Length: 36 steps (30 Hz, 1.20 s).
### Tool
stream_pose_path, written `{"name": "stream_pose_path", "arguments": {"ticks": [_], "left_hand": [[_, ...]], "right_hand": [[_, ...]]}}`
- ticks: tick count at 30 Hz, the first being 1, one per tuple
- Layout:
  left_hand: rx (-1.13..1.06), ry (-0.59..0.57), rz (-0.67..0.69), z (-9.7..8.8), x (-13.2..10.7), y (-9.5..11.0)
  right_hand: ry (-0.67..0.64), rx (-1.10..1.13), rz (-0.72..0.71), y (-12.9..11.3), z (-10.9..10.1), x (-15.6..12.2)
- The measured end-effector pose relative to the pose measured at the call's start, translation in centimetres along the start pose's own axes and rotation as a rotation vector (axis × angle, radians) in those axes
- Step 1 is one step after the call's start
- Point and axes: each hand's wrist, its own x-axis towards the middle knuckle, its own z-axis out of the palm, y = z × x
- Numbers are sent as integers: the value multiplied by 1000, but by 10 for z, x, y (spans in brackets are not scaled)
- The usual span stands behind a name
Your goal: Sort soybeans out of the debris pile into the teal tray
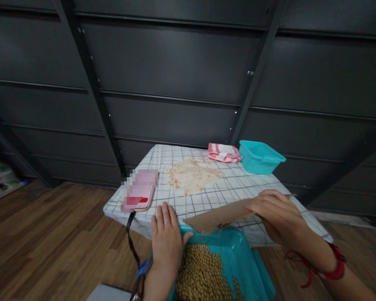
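Note:
My right hand grips a bent piece of brown cardboard, tilted above the table's near edge, its torn lower edge over a teal bin. Round tan beans that look like soybeans fill the left and middle of the bin, leaving some of its right floor bare. My left hand lies with fingers stretched out at the table edge and its thumb by the bin's left rim. On the checked tablecloth, a pale powdery patch with orange-brown crumbs spreads beyond both hands.
A smaller turquoise basket stands at the back right, beside a folded red-and-white striped cloth. At the left lies a pink phone, partly pixelated, near a black strap. A dark panelled wall rises behind the table.

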Motion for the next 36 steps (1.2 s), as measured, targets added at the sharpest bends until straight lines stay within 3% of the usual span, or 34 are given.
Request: {"name": "stream_pose_path", "arguments": {"ticks": [3,11,17,24,36], "left_hand": [[10,-7,3,-1,0,0],[33,128,6,6,-3,-1],[10,49,3,2,-1,1],[5,5,-1,2,1,4],[35,15,7,0,0,5]], "right_hand": [[5,35,13,-7,-8,-6],[76,-56,-39,-30,-26,-18],[100,-145,-61,-19,-30,-16],[51,-248,24,6,-17,-12],[22,-128,39,-17,-23,-19]]}}
